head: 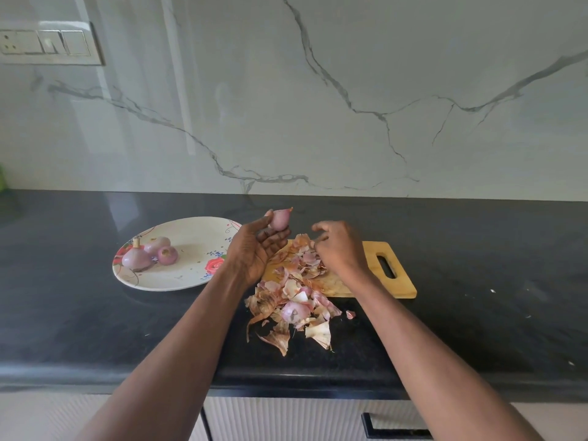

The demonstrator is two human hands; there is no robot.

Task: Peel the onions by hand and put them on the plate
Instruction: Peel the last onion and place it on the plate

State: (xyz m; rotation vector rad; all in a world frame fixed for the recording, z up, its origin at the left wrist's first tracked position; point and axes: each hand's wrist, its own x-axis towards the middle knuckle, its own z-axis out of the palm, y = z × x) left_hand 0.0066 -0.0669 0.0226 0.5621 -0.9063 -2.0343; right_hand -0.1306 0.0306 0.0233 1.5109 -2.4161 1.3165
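Peels (294, 308) heaped before board (375, 272). Left hand (254, 249) nearer plate (178, 281), fingers gripping peeled onion (280, 219), tip pointing away from plate; right hand (340, 246) fingers curled, pinching peel.

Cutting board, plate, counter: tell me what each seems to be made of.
Cutting board: looks like pale wood or bamboo, matte, going by its yellow-tan colour and cut-out handle slot.
Plate: probably melamine or glazed ceramic; white, smooth, with printed red flowers. The picture cannot settle which.
Counter: seems polished dark stone, perhaps granite; black, faintly speckled, with soft reflections.
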